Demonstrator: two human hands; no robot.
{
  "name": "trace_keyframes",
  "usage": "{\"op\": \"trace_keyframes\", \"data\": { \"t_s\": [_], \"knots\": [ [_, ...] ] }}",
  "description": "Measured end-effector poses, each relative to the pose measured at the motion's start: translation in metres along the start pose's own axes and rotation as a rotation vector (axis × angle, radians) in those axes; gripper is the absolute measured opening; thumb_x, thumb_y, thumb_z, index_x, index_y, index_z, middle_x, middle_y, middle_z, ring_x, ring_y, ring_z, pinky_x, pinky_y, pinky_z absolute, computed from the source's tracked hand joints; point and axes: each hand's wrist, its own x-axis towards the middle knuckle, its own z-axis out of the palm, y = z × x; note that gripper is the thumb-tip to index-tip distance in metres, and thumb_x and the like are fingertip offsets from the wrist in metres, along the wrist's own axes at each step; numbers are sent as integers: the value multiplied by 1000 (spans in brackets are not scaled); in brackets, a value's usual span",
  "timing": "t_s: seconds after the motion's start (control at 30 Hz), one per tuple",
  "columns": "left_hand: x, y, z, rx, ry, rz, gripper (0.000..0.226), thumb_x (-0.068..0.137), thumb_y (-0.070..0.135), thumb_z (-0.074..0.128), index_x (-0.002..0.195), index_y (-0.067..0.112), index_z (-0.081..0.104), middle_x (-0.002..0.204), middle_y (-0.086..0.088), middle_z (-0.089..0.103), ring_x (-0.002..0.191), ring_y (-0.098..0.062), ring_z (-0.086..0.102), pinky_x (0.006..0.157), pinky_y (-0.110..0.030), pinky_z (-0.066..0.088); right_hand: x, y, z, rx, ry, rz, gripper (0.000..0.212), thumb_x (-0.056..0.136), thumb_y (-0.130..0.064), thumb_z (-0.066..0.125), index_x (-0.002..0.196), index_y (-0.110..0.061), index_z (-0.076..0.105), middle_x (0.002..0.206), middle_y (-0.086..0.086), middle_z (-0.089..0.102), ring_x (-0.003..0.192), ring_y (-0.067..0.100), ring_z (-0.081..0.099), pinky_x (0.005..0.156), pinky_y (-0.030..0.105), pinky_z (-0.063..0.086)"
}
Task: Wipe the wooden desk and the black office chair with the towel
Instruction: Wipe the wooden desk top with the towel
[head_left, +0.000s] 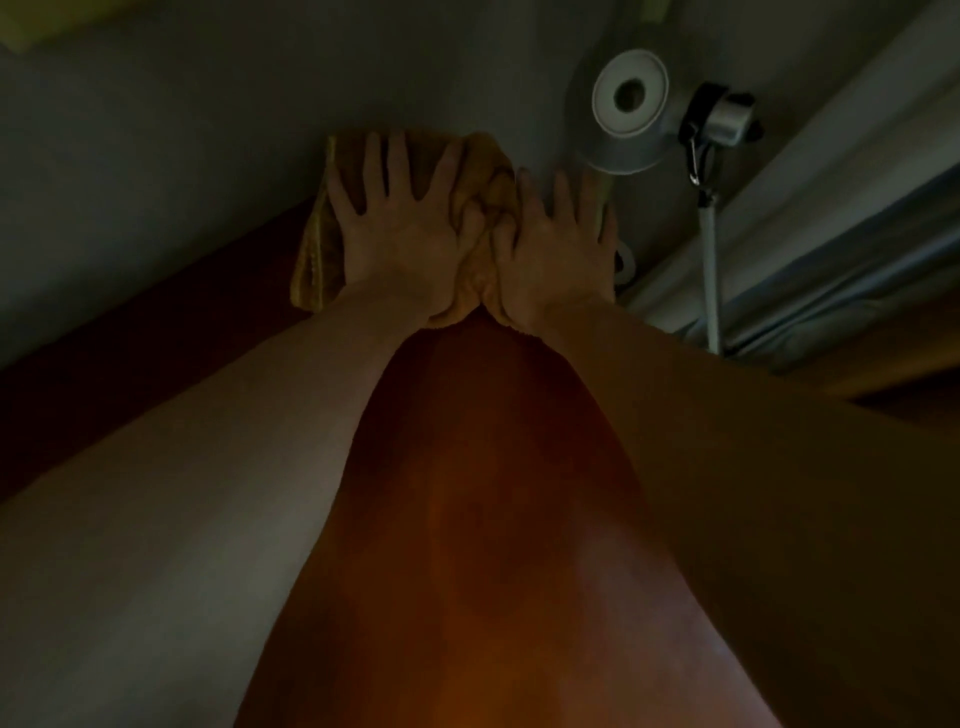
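Grey wall (208, 130) is seen across the upper half of the dim frame, meeting the far edge of the wooden worktop (493, 519), whose reddish surface fills the lower centre between two bare forearms. At that far edge, in the upper centre, the yellow towel (314, 254) is bunched against the wall and pressed down by both hands. The left hand (395, 234) is laid flat with fingers (375, 161) splayed and straight. The right hand (556, 249) is set just beside it, its fingers likewise extended rather than curled round the cloth. Wiping of the worktop is judged to be under way at its farthest reach. How much of the surface is already done cannot be told, and the black office chair is not in view, so that part is taken as left. Room along the wall toward the left looks open, but at the upper right a white desk lamp (631, 104) and its thin arm (710, 270) stand just beside the right hand, so a sweep that way is judged tight.
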Motion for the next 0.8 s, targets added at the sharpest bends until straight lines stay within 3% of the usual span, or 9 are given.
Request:
{"op": "trace_keyframes", "data": {
  "t_s": [0.27, 0.53, 0.8],
  "knots": [
    [-3, 4, -5, 30, 0, -25, 71, 101, 68, 6, 164, 37, -2, 171, -18, -6, 158, -32, -7, 123, -65, -7, -7, 7, -1, 104, -20, 29, 64, 109, -49, 17, 165, -18, 14, 170, 16, 18, 159, 32, 3, 127, 55, 1],
    [-81, 4, -7, 16, -22, -27, 74, 99, 71, 6, 163, 36, -7, 171, -16, -7, 158, -30, -9, 121, -66, -14, -81, 14, 9, -53, 117, -60, 68, 106, -53, 17, 165, -21, 15, 171, 16, 14, 159, 31, 1, 126, 57, -4],
    [-210, -13, -2, 14, 38, -39, 85, 90, 71, -2, 164, 31, 12, 169, -19, 15, 158, -35, 8, 122, -66, 0, -197, 2, 26, -73, 137, -124, 75, 99, -58, 9, 164, -23, 20, 172, 12, 14, 159, 29, 7, 126, 57, 2]
  ]
}}
